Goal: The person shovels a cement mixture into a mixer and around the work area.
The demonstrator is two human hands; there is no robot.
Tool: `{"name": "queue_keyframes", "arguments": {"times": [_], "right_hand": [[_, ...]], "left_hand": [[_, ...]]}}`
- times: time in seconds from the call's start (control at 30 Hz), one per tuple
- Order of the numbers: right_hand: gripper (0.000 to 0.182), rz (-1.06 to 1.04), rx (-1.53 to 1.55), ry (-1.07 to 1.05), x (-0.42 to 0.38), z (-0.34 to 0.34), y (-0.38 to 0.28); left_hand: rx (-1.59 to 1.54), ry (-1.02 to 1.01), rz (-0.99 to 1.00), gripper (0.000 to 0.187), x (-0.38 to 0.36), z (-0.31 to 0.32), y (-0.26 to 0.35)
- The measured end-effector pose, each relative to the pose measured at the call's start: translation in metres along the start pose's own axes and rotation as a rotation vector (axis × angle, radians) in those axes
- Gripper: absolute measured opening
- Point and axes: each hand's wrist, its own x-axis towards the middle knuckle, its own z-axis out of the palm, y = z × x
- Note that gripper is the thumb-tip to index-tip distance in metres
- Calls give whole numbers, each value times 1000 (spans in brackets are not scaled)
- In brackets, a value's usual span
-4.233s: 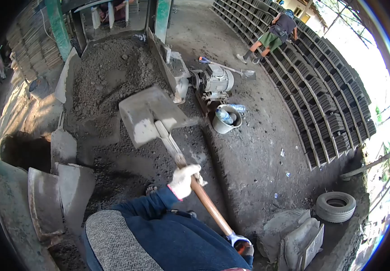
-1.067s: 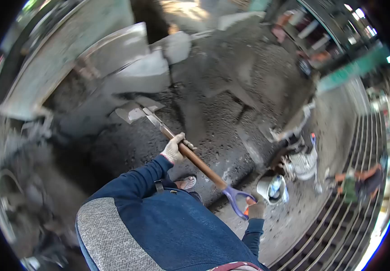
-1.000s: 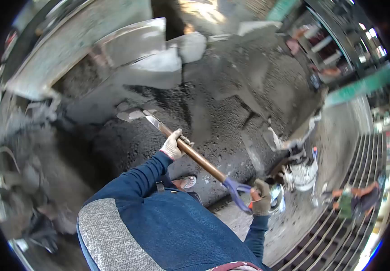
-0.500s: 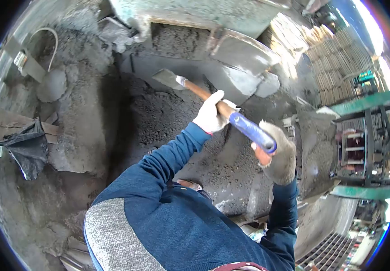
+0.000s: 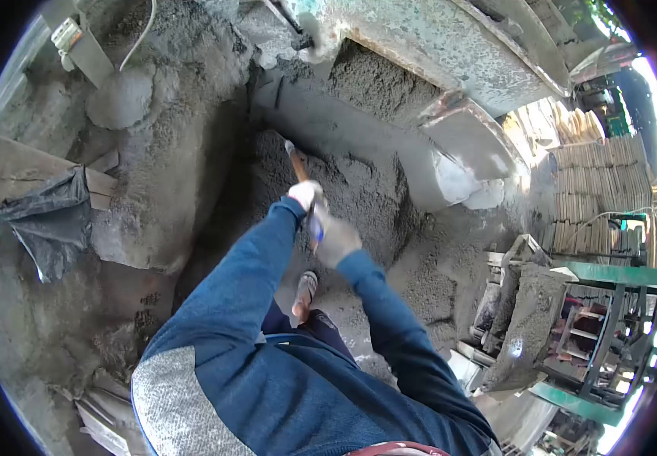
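A shovel with a wooden shaft (image 5: 296, 163) and a blue grip points away from me. Its blade is sunk in or hidden by the dark, damp sand-like heap (image 5: 362, 190). My left hand (image 5: 305, 194), in a white glove, is closed around the shaft. Close behind it, my right hand (image 5: 336, 239), in a dirty glove, wraps the blue grip; it is somewhat blurred. One sandalled foot (image 5: 305, 292) stands just below the hands.
A rough concrete block (image 5: 146, 213) borders the heap on the left, with black plastic sheet (image 5: 55, 216) beside it. Ahead stands a worn pale-green metal hopper (image 5: 435, 45). Stacked boards (image 5: 602, 178) and a green-framed machine (image 5: 609, 277) are to the right.
Both hands have brought the shovel down and to the left, from raised across my front to the heap. Its blade, visible before, is now mostly out of sight. My view has turned.
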Motion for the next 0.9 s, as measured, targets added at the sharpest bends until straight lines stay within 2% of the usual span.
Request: {"name": "queue_keyframes", "arguments": {"times": [0.03,0.07,0.1,0.13,0.17,0.27,0.33,0.37,0.4,0.47,0.5,0.53,0.57,0.63,0.7,0.73,0.77,0.83,0.87,0.9], "right_hand": [[74,34,-10,-81,-27,11,-7],[80,80,-23,-89,-56,40,-5],[87,119,-41,-100,-83,71,4],[90,29,-81,-123,-108,94,12],[92,-55,-110,-146,-124,109,17],[90,-44,-71,-250,-166,72,9],[82,-235,55,-160,-185,41,17],[78,-336,116,-112,-187,25,24],[70,-524,287,44,-180,7,31],[55,-461,799,220,-172,-14,50],[48,-198,1118,235,-164,-13,61],[45,-55,1072,246,-139,-2,81],[44,87,1018,258,-106,12,93],[44,422,1344,21,-48,20,77],[45,503,1836,-243,-3,35,47],[40,593,1873,-53,10,25,13],[28,368,1791,111,70,87,80],[23,383,1900,105,86,96,67],[22,485,1819,206,89,96,52],[22,584,1737,310,92,97,38]], "left_hand": [[-99,201,-109,13,-30,18,-14],[82,102,-38,11,-29,1,-59],[109,343,-51,10,-60,19,-78],[130,467,-109,11,-73,30,-98],[92,489,-223,10,-91,38,-103],[-33,409,-251,11,-134,74,-103],[-89,399,-205,7,-146,97,-99],[-37,330,-170,15,-157,107,-90],[282,204,58,15,-155,98,-96],[336,49,253,14,-183,109,-81],[76,24,230,13,-218,137,-43],[-463,-51,-53,12,-227,144,-29],[-561,-175,-72,14,-246,150,-13],[-889,-438,-79,19,-304,176,29],[-1069,-426,-240,27,-331,160,23],[-763,-426,-131,32,-356,145,36],[-501,-165,133,38,-380,117,22],[361,183,412,40,-456,61,69],[449,227,699,41,-482,28,71],[-118,214,585,43,-503,3,61]]}}
